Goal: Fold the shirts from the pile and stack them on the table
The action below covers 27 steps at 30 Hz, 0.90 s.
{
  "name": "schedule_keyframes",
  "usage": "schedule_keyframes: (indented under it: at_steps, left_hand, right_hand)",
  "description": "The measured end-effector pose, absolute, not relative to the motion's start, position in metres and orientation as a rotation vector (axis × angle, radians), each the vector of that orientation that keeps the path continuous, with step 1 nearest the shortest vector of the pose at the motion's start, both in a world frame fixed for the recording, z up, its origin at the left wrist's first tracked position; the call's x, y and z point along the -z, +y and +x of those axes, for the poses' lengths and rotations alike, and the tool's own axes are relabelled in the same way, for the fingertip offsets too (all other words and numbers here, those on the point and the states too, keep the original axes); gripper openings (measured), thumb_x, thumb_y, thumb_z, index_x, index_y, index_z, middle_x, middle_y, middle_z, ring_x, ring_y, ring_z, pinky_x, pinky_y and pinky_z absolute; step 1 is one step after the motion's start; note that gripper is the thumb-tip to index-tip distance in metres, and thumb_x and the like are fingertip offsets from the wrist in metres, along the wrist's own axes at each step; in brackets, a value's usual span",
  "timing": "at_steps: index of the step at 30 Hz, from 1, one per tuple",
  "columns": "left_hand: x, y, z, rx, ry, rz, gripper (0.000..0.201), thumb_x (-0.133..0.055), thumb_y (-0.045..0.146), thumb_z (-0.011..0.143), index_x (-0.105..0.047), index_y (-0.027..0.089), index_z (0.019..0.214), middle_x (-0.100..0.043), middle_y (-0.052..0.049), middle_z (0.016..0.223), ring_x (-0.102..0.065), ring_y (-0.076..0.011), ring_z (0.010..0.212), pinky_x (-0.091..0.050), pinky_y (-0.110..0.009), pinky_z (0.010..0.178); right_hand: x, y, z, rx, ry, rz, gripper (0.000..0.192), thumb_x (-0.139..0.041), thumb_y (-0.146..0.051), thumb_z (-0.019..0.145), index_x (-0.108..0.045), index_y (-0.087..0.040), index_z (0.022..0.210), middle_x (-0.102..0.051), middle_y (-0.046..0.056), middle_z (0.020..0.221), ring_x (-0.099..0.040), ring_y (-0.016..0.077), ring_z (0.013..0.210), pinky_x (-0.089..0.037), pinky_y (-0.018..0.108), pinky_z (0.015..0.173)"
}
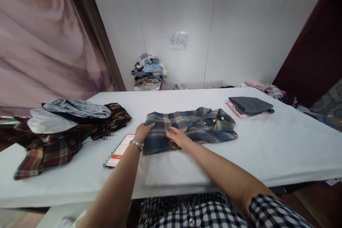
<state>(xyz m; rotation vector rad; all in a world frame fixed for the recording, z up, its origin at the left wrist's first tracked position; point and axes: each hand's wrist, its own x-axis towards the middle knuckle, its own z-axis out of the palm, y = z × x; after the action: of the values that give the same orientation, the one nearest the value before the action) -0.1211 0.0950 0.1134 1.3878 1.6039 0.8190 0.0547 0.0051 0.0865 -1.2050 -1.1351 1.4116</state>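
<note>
A blue and yellow plaid shirt (199, 124) lies folded lengthwise on the white table (280, 142), its collar to the right. My left hand (142, 132), with a bracelet at the wrist, grips the shirt's left end. My right hand (178, 137) rests flat on the shirt's middle, fingers apart, pressing the cloth down.
A heap of unfolded clothes (66, 128) lies at the table's left. A phone (119, 155) sits beside my left wrist. Folded grey and pink garments (249, 107) are stacked at the back right. More clothes (148, 71) are piled against the wall.
</note>
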Motion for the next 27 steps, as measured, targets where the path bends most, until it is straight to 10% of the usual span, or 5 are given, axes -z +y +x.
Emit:
schedule_keyframes:
  at_steps: [8,17,27]
  left_hand:
    - [-0.173,0.083,-0.041,-0.820,1.025,1.450,0.050,-0.063,0.041,0.082,-0.053,0.019,0.126,-0.067,-0.011,0.112,-0.069,-0.0178,0.086,-0.057,-0.033,0.078]
    - [-0.090,0.074,-0.016,-0.931,1.395,1.664,0.043,-0.056,0.033,0.084,-0.056,0.009,0.120,-0.060,-0.019,0.124,-0.058,-0.0267,0.114,-0.044,-0.042,0.100]
    - [-0.064,0.061,-0.013,-0.709,1.247,2.162,0.055,-0.052,0.046,0.084,-0.053,0.016,0.130,-0.037,-0.014,0.150,-0.035,-0.0251,0.138,-0.025,-0.038,0.116]
  right_hand:
    - [-0.104,-0.003,0.119,-1.522,-0.686,-0.908,0.049,-0.050,-0.060,0.084,-0.061,-0.021,0.112,-0.070,0.006,0.101,-0.067,0.0191,0.089,-0.053,0.032,0.076]
    - [-0.092,-0.016,0.157,-1.365,-0.606,-1.030,0.053,-0.068,-0.016,0.059,-0.056,-0.021,0.110,-0.071,-0.001,0.079,-0.066,0.0177,0.071,-0.053,0.029,0.065]
    - [-0.075,-0.010,0.191,-1.281,-0.603,-1.247,0.079,-0.062,-0.013,0.060,-0.043,-0.021,0.136,-0.069,0.001,0.084,-0.065,0.0166,0.067,-0.051,0.028,0.059]
